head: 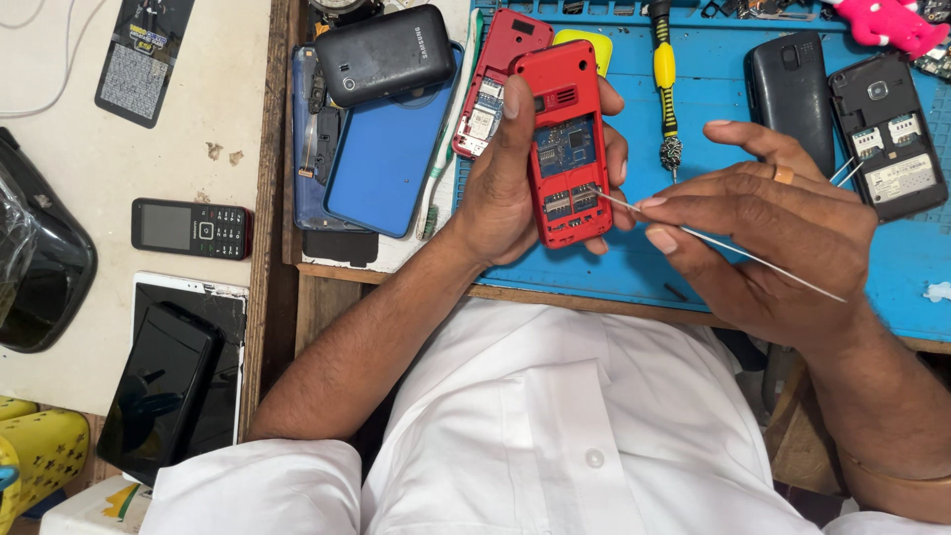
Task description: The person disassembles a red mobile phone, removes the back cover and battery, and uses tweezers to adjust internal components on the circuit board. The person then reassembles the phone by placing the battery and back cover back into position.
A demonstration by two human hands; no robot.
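Opened red phone being probed above a blue surface point(713, 258).
Left hand point(505, 188) is gripping the red phone point(567, 149) board-up, fingers wrapped shut around it; right hand point(763, 233) is pinching thin tweezers point(733, 248), tip touching the board.

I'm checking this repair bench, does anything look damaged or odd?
Yes. The red phone in the left hand has its back off, circuit board bare, as the right hand pokes it with tweezers. A black phone on the blue mat lies open too.
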